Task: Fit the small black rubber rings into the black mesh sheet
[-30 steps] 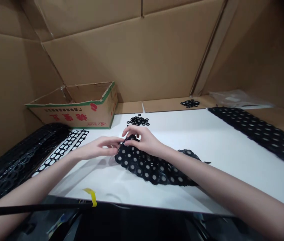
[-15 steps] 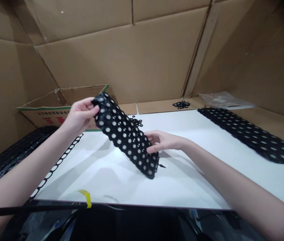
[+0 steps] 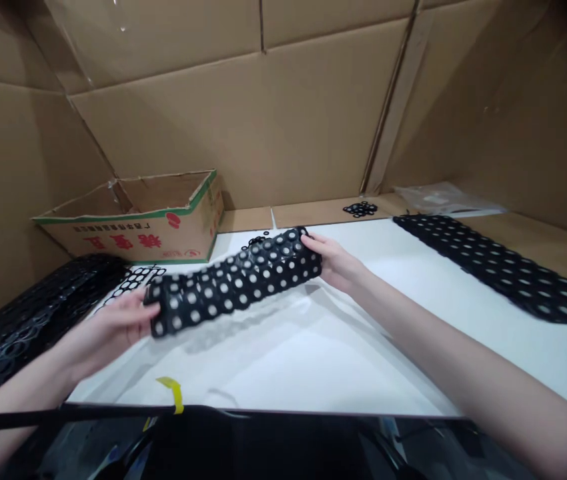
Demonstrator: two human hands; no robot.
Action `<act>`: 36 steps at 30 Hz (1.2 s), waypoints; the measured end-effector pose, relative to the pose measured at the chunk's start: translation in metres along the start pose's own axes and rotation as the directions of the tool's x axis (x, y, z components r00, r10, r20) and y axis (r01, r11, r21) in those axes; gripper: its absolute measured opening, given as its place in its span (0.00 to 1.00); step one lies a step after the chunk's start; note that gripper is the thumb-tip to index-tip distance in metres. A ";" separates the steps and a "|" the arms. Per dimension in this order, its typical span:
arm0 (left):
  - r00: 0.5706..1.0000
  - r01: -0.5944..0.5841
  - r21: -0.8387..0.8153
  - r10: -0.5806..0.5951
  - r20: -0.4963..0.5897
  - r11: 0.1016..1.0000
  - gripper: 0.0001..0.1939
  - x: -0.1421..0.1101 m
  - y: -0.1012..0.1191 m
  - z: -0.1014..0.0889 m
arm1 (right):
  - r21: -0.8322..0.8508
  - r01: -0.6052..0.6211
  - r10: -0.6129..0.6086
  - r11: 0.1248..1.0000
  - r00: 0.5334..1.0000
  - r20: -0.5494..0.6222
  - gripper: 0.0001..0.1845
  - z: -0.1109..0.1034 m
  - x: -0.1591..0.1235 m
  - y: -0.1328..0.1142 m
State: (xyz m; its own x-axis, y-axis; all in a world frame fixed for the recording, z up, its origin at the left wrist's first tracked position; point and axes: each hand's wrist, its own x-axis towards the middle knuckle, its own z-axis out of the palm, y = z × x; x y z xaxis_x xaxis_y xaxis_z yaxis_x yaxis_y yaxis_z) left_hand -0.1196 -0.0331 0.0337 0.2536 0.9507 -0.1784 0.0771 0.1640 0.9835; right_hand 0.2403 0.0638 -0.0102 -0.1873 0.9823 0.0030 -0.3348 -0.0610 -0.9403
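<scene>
A black perforated strip [image 3: 236,287] with rows of round holes is held up above the white tabletop [image 3: 313,367]. It looks folded or layered along its length. My left hand [image 3: 118,323] pinches its left end, thumb in front. My right hand [image 3: 336,260] grips the right end, which sits slightly higher, with the thumb over the front face. Fingers behind the strip are partly hidden. Behind it lies a small heap of black rings [image 3: 256,241], partly covered by the strip. On the left, a pile of shiny black perforated sheets [image 3: 18,327] lies beside my left forearm.
A cardboard box [image 3: 128,237] with red lettering stands at the back left. Another cluster of black rings [image 3: 361,209] and a clear plastic bag [image 3: 448,199] lie at the back. A long black perforated strip [image 3: 503,270] stretches along the right. Yellow tape [image 3: 176,395] marks the front edge.
My left hand has come down and toward me with its end of the strip. My right hand has risen slightly, swinging the strip from steeply slanted to nearly level.
</scene>
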 end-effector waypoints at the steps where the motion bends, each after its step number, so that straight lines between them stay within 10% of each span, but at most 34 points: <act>1: 0.984 0.110 0.049 -0.115 0.134 0.993 0.10 -0.009 -0.004 0.004 | -0.006 -0.002 0.002 1.000 1.000 -0.009 0.17 0.002 0.001 0.001; 3: 0.849 0.217 0.235 -0.302 0.433 0.948 0.12 -0.021 0.001 0.012 | -0.020 -0.011 0.011 1.000 1.000 -0.019 0.18 0.006 0.003 0.004; 5: 0.724 0.130 0.554 -0.460 0.514 0.823 0.10 -0.019 0.019 0.018 | -0.043 -0.028 0.028 0.999 1.000 -0.005 0.19 0.012 0.004 0.006; 7: 0.782 -0.120 0.725 -0.385 0.490 0.678 0.11 -0.002 0.039 0.024 | -0.071 -0.051 0.052 0.996 0.998 0.019 0.20 0.017 0.005 0.009; 10: 0.927 -0.295 0.684 0.025 0.374 0.667 0.12 0.044 0.045 0.043 | -0.112 -0.071 0.076 0.991 0.996 0.041 0.22 0.025 0.007 0.014; 15: 0.902 -0.413 0.300 0.340 0.268 0.860 0.45 0.118 0.001 0.100 | -0.127 -0.074 0.088 0.989 0.990 0.107 0.25 0.029 0.004 0.018; 24: 0.892 -0.443 0.068 0.447 -0.069 0.894 0.24 0.133 -0.026 0.108 | -0.007 -0.163 0.163 0.987 0.982 0.098 0.24 0.026 -0.006 0.028; 30: 0.742 -0.609 0.518 0.662 0.106 0.600 0.14 0.134 -0.024 0.102 | -0.012 -0.109 0.110 0.994 0.993 0.049 0.21 0.031 -0.009 0.031; 36: 0.632 -0.752 0.538 0.650 0.422 0.381 0.14 0.150 -0.015 0.115 | -0.132 0.019 -0.015 0.991 1.000 0.027 0.18 0.020 -0.006 0.034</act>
State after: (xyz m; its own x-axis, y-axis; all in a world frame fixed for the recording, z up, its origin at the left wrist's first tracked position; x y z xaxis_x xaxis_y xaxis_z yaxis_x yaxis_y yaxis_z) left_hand 0.0285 0.0762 -0.0109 0.6171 0.5962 0.5136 0.3578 -0.7939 0.4916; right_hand 0.2113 0.0523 -0.0355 -0.2070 0.9780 0.0265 -0.2137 -0.0188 -0.9767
